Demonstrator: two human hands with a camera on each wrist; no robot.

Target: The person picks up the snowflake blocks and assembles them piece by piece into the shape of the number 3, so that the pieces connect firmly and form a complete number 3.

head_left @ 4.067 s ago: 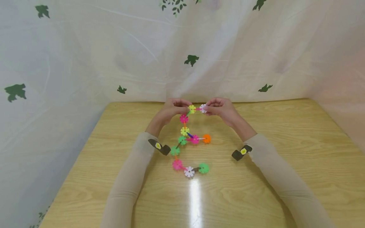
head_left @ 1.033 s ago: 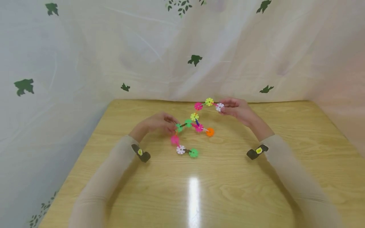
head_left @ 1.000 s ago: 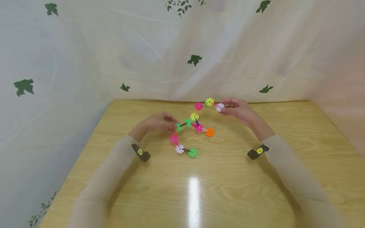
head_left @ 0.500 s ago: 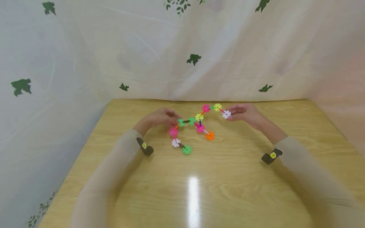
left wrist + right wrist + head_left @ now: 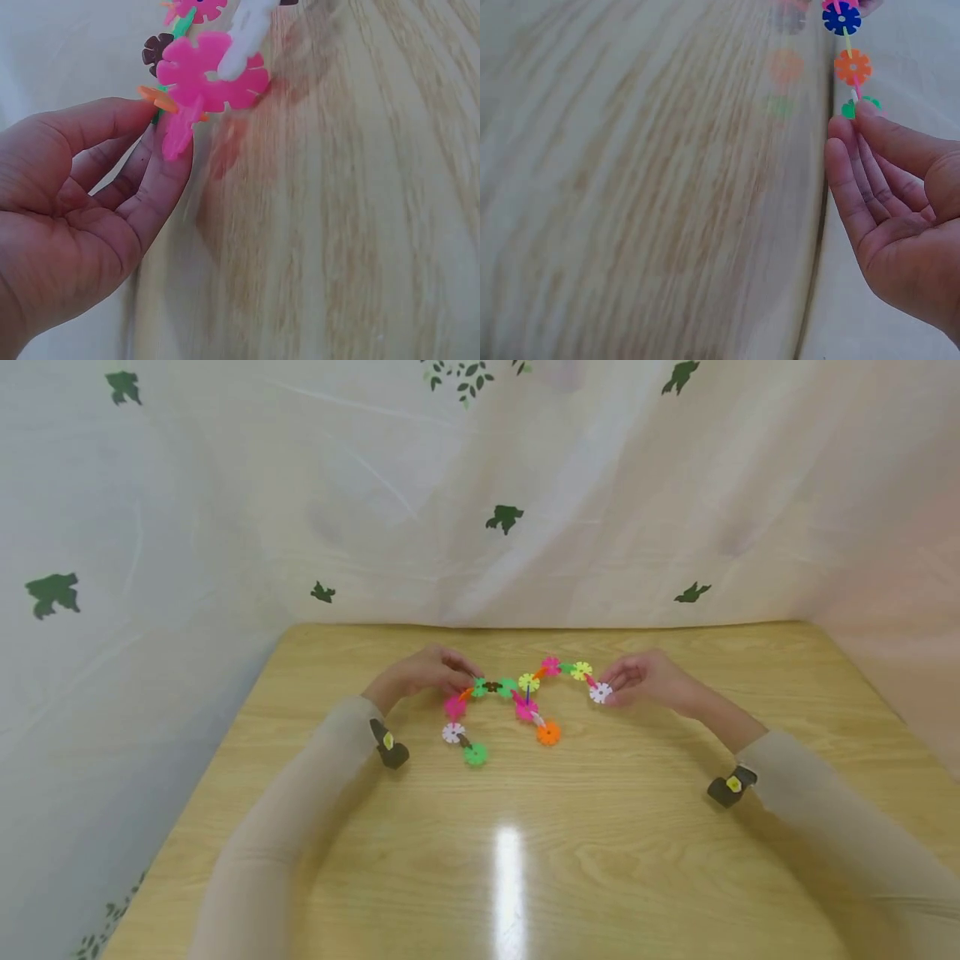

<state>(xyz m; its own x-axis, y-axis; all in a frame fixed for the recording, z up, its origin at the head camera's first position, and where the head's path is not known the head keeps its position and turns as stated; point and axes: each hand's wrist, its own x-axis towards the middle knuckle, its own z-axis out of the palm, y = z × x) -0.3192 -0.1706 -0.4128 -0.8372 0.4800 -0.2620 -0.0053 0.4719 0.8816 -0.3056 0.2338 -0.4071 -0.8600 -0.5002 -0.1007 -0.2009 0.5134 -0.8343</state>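
Observation:
A branching chain of slotted plastic snowflake discs [image 5: 527, 709], in pink, green, yellow, white, brown and orange, spans the space between the two hands. My left hand [image 5: 429, 673] pinches a green disc [image 5: 479, 687] on its left part. From there a short branch hangs towards me through a pink disc [image 5: 214, 71] and a white disc [image 5: 453, 732] to a green end disc [image 5: 476, 754]. At the other end, my right hand [image 5: 651, 681] pinches the white end disc [image 5: 601, 693] between thumb and fingers. A middle branch ends in an orange disc [image 5: 549, 733].
The chain is over the far part of a wooden table [image 5: 600, 843], close to its back edge. Behind stands a pale curtain [image 5: 375, 502] with dark green bird prints. A bright light streak lies on the near tabletop.
My left hand has gone from the top yellow disc to a green disc lower in the chain. My right hand, keeping the white disc, has moved right and nearer me. The chain has turned and spread sideways.

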